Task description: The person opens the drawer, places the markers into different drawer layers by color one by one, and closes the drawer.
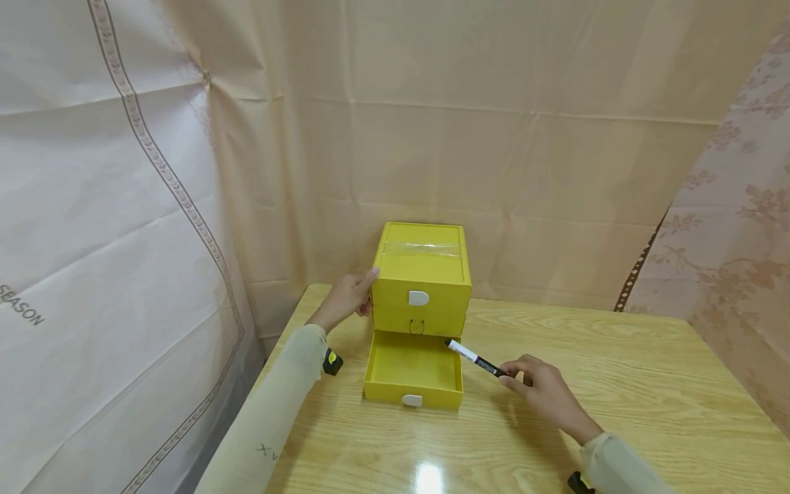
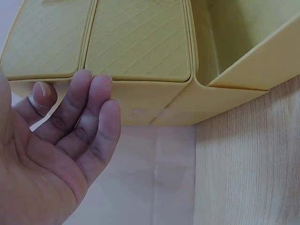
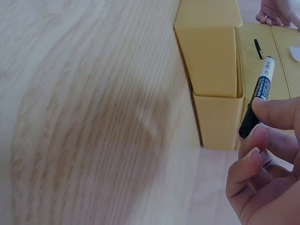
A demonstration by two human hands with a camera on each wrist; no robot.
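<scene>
A small yellow drawer cabinet (image 1: 422, 264) stands on the table, with its bottom drawer (image 1: 412, 394) pulled out toward me. White tabs mark the top and bottom drawers, and a thin dark loop hangs on the middle front. Against the cabinet's left side rests my left hand (image 1: 345, 298); in the left wrist view its loosely bent fingertips (image 2: 110, 112) touch the edge. My right hand (image 1: 543, 391) pinches a white-and-black marker (image 1: 475, 358) by its black end between thumb and fingers. The marker's far tip points up-left, over the drawer's right edge.
The wood-grain table (image 1: 617, 384) extends to the right of the cabinet. A beige curtain (image 1: 494, 137) hangs behind, and pale printed sheets (image 1: 111, 240) hang at the left. Clear tape (image 1: 422, 248) crosses the cabinet's top.
</scene>
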